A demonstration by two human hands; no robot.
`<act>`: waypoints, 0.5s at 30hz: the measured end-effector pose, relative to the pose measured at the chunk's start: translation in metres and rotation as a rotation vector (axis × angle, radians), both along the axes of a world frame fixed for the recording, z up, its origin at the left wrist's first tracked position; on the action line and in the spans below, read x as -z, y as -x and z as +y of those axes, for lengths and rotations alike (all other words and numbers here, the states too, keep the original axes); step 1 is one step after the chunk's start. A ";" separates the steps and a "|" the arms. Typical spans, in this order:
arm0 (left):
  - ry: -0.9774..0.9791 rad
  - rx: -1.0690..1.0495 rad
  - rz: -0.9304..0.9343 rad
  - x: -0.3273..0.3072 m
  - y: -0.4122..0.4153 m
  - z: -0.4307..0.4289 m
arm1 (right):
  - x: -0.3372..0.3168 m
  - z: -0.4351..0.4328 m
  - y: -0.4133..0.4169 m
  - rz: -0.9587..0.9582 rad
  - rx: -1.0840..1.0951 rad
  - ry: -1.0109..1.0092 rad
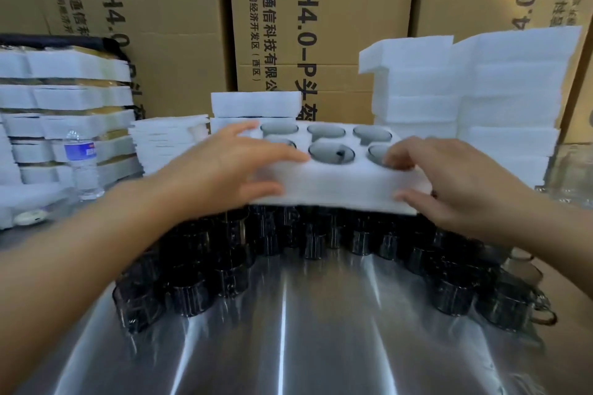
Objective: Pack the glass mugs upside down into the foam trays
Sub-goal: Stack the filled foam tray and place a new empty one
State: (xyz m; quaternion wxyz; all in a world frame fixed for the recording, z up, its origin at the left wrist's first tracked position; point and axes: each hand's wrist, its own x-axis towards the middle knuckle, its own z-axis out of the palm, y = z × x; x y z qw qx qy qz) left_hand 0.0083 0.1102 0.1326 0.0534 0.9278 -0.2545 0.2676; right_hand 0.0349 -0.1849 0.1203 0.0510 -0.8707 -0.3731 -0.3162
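Observation:
A white foam tray (337, 183) with round wells hangs tilted above the steel table, and grey upturned mug bottoms (330, 152) show in several wells. My left hand (231, 167) grips the tray's left end, fingers on top and thumb on the front face. My right hand (449, 176) grips the right end the same way, fingertips at a well. Under and around the tray stand many dark glass mugs (192, 292) in a curved cluster on the table.
Stacks of empty foam trays (500, 99) rise at the back right, packed foam stacks (67, 112) at the left, a smaller stack (256, 106) in the middle. A water bottle (81, 163) stands left. Cardboard boxes (321, 9) wall the back. The bare steel table (305, 346) lies near me.

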 end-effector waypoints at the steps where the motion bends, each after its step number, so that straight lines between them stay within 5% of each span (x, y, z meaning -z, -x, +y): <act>1: -0.005 -0.032 0.010 -0.011 -0.013 0.006 | -0.008 0.008 -0.014 -0.006 0.011 -0.010; 8: -0.134 -0.318 0.040 -0.093 -0.140 0.056 | -0.081 0.074 -0.136 -0.042 0.071 -0.078; 15: -0.155 -0.489 -0.072 -0.148 -0.262 0.090 | -0.127 0.138 -0.260 -0.218 0.363 -0.092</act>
